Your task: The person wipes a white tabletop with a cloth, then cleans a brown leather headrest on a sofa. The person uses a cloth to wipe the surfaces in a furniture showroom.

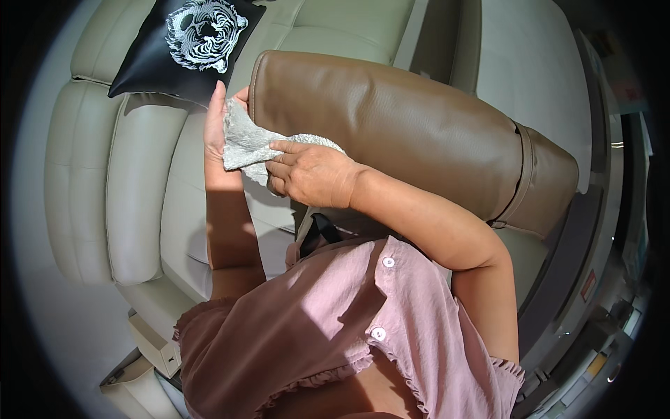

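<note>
A large brown leather cushion-like piece (387, 115) with a stitched edge lies across in front of me. My left hand (215, 123) is at its left end, thumb pointing up; its fingers are partly hidden behind the cloth and the leather edge. A pale grey terry cloth (246, 139) hangs from the left palm along the near side of the brown piece. My right hand (311, 175) grips the cloth, back of the hand upward and index finger stretched along it.
Beneath is a pale leather sofa (138, 183). A black pillow (152, 68) with a white animal-head print rests on it at the upper left. Near the right end of the brown piece runs a stitched strap (515, 183). A cream box (152, 340) stands at the lower left.
</note>
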`<state>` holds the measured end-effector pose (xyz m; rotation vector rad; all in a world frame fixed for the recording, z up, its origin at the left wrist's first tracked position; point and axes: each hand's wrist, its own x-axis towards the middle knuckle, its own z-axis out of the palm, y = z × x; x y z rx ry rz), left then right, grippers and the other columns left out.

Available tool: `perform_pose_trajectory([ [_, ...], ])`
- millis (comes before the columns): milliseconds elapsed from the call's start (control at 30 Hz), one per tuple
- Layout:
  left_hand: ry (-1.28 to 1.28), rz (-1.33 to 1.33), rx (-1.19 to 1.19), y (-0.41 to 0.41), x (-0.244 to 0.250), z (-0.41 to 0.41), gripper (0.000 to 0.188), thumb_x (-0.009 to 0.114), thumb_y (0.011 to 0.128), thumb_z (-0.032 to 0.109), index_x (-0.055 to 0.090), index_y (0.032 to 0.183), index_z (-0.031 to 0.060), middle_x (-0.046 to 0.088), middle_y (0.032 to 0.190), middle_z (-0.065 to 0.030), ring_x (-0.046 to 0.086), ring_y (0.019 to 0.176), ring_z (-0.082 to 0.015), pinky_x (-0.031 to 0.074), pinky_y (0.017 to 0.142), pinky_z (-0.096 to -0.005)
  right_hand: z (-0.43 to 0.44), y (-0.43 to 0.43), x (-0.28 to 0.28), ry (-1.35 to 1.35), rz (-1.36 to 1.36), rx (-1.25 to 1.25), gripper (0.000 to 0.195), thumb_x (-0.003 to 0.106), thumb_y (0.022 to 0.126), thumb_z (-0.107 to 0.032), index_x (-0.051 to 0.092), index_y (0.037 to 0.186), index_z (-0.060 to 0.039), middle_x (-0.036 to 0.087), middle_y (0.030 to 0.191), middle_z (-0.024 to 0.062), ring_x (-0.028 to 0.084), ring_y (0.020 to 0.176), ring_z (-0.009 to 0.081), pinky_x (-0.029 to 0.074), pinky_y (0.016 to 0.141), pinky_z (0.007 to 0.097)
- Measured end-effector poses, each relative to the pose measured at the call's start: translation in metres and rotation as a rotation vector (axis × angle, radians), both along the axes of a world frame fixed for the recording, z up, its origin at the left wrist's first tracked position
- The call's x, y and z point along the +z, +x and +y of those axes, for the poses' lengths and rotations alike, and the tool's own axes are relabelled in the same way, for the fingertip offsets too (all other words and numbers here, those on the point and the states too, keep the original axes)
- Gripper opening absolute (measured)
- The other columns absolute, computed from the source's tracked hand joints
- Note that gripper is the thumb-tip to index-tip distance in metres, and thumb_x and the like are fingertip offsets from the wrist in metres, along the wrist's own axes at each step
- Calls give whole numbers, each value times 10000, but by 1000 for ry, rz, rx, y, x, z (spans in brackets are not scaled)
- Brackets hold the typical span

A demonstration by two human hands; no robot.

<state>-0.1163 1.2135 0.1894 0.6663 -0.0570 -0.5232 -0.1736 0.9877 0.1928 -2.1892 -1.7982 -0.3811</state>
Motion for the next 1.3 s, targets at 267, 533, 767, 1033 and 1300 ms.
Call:
perform_pose_trajectory([
  [267,334,-45,115,7,14,-16,318,555,1024,112,559,1302,-43,682,1201,-153,691,1037,-196,571,915,-332,-16,-9,-5,-54,69,20,172,551,860,-159,685,936,-84,685,913,54,686,960,192,390,1164,391],
  [533,621,-154,155,22,9,-21,350,598,987,67,552,1318,-39,659,1224,-122,639,1102,-181,508,963,-318,-35,-21,-4,181,56,29,109,574,830,-154,624,807,-60,634,835,65,668,884,231,437,1115,438],
  [767,768,-245,183,27,-3,-22,435,583,1002,61,468,1413,-18,601,1353,-134,604,1207,-219,476,1046,-357,-71,-17,-8,304,-87,-297,88,591,786,-138,589,780,-51,650,931,84,660,934,236,433,1133,444],
  [1033,737,-263,264,40,-13,-39,407,561,1024,57,478,1415,-19,607,1345,-123,603,1197,-197,475,1056,-343,-145,-39,-3,424,4,-656,243,605,850,-137,661,1068,-47,683,1144,97,671,1060,231,435,1134,475],
  [1300,709,-246,331,55,-31,-51,335,536,1040,73,488,1358,-19,647,1227,-124,661,1041,-181,557,909,-326,-254,-45,-10,506,43,-1266,458,590,753,90,658,1177,-71,668,1234,144,639,1130,355,433,1116,527],
])
